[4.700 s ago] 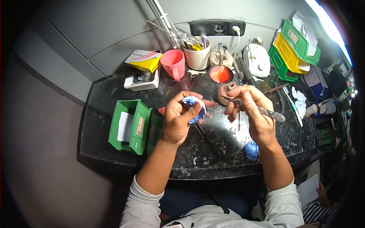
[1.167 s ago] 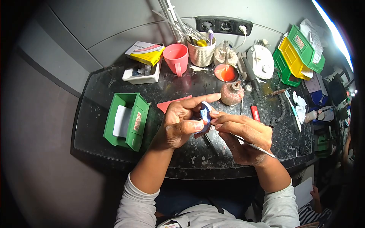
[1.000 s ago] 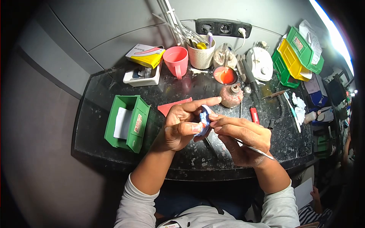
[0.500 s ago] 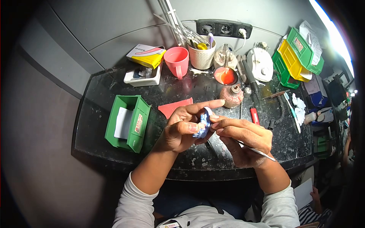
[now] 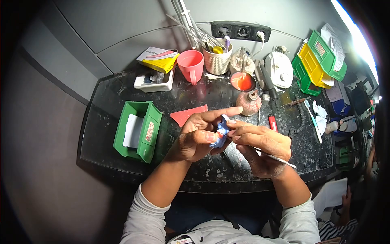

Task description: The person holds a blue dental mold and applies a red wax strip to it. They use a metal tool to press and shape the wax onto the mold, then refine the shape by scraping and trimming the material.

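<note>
A blue dental model point(image 5: 222, 131) with a patch of pinkish wax is held up over the bench. My left hand point(image 5: 195, 136) grips it between the thumb and fingers, with the index finger stretched out past its top. In my right hand point(image 5: 264, 144) is a thin metal wax carver point(image 5: 281, 160), its handle end pointing down and right. The fingertips of that hand meet the model's right side, and they hide the carver's working tip. Behind my left hand lies a pink wax sheet point(image 5: 185, 115).
A green bin point(image 5: 151, 136) with paper stands left. Behind are a pink mug point(image 5: 190, 63), a woven cup point(image 5: 217, 63), a dish of red wax point(image 5: 243, 82) and a glass burner point(image 5: 248, 105). A toothbrush point(image 5: 313, 122) lies right. Another person's hand point(image 5: 346, 199) holds paper at lower right.
My hands remain on the model and carver, with the model tilted slightly differently. At lower right, the other person's paper has moved up and right. The whole view has shifted slightly.
</note>
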`<move>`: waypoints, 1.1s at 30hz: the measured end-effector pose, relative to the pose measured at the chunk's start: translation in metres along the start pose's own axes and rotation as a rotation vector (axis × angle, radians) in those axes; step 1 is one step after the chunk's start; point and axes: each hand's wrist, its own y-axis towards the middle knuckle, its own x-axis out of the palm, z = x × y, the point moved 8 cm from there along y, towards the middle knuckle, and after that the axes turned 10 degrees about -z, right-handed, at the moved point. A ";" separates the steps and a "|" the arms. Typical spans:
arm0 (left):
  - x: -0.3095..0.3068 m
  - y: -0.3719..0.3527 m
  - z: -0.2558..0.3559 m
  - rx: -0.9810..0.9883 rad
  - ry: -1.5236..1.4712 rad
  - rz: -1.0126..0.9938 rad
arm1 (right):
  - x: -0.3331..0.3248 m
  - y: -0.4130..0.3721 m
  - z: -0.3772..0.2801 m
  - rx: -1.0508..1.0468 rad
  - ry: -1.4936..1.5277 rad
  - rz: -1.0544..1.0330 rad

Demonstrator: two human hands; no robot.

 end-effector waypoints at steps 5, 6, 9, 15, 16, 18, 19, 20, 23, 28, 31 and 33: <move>-0.004 -0.001 0.000 -0.013 0.027 0.005 | 0.001 0.000 0.001 -0.005 0.000 0.007; -0.005 -0.002 0.000 -0.016 0.042 0.013 | 0.001 0.000 0.002 0.005 -0.005 0.002; -0.006 -0.001 0.000 0.001 0.039 0.035 | 0.002 0.000 0.002 0.013 -0.016 -0.011; 0.001 0.003 0.004 0.015 0.051 0.124 | -0.001 -0.002 0.003 -0.007 -0.081 0.048; 0.002 0.004 0.006 0.022 0.071 0.117 | -0.005 -0.003 0.002 -0.014 -0.106 0.087; -0.003 0.003 0.007 0.010 0.058 0.021 | -0.010 -0.005 0.003 -0.011 -0.089 0.118; 0.002 0.004 0.008 0.000 0.045 -0.072 | -0.014 -0.010 0.009 0.053 -0.028 0.169; 0.004 0.004 0.007 0.001 0.045 -0.072 | -0.016 -0.014 0.017 0.117 0.035 0.219; -0.002 0.004 0.011 0.103 0.307 0.164 | -0.011 -0.018 0.026 0.097 0.302 0.323; -0.003 0.004 0.010 0.162 0.600 0.241 | -0.014 -0.023 0.030 0.123 0.278 0.267; 0.002 0.001 0.009 0.156 0.611 0.183 | -0.018 -0.003 0.021 0.095 0.124 0.170; 0.010 0.001 0.012 0.139 0.592 0.168 | -0.016 -0.003 0.020 0.086 0.085 0.102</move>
